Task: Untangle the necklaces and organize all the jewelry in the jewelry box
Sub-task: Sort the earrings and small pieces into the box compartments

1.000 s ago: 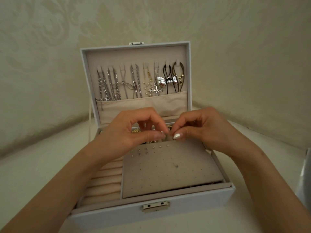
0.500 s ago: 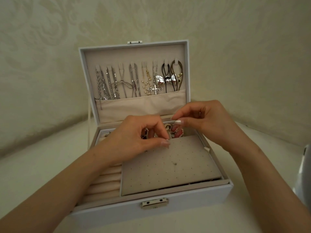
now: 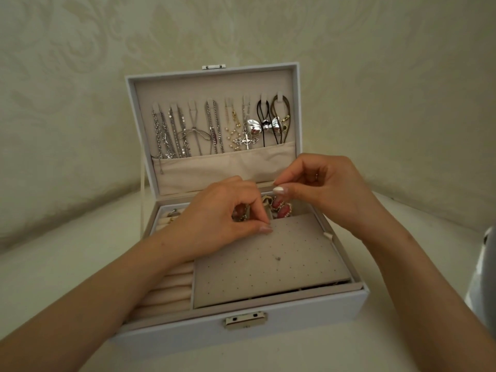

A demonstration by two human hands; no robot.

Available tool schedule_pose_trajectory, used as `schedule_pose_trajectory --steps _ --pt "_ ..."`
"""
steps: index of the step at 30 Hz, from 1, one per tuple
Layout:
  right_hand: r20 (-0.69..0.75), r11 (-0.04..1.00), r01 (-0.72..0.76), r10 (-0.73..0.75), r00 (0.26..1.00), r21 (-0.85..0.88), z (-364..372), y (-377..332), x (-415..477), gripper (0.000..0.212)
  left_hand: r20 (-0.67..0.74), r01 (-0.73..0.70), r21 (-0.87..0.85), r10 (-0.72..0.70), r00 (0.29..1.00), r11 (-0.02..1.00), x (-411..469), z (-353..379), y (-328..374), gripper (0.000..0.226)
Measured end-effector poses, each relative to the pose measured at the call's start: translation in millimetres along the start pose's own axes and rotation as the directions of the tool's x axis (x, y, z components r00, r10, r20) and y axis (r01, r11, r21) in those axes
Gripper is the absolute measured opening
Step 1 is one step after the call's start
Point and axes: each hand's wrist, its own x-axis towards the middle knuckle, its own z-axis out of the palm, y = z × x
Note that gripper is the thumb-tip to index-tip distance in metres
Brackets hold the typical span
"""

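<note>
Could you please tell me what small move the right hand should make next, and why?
Probably lower the right hand to the earring panel, beside the left hand, which pinches the panel's top edge. The right fingertips are pinched together above the jewelry box as if holding something tiny, too small to identify, and most holes look free.

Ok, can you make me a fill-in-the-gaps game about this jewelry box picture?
1. The jewelry box stands ___.
2. The necklaces hang inside the ___.
3. The ring rolls sit to the ___ of the dotted earring panel.
4. The cross pendant hangs beside a shiny silver ___.

Missing words: open; lid; left; bow.
</note>
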Motion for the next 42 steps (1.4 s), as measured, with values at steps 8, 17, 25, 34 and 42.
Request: schedule_pose_trajectory --steps 8,17,25,34,42 --pt "-0.003 1.000 0.011 -0.011 1.000 0.012 0.9 -0.7 0.1 0.010 -0.002 -0.011 -0.003 0.011 1.000 1.000 -0.2 0.6 0.7 0.021" --pt "0.009 1.000 0.011 -0.011 1.000 0.003 1.1 -0.4 0.9 0.012 0.015 -0.047 0.042 0.047 0.999 0.998 -0.2 0.9 0.9 0.020" --pt "0.068 0.999 -0.007 0.004 0.998 0.045 1.1 -3.4 0.0 0.026 0.085 -0.286 0.266 0.273 0.958 0.921 -8.5 -6.1 0.8 0.028" --pt "0.104 0.979 -0.033 0.012 0.994 0.202 6.3 -9.1 -3.3 0.032 -0.307 -0.029 -0.121 -0.010 0.952 0.992 -9.3 -18.8 -1.1 0.016" --pt "0.137 0.970 -0.026 -0.008 0.991 0.242 13.7 -12.7 -5.5 0.038 -0.142 -0.108 -0.182 0.083 0.986 0.977 -7.3 -15.7 2.4 0.017"
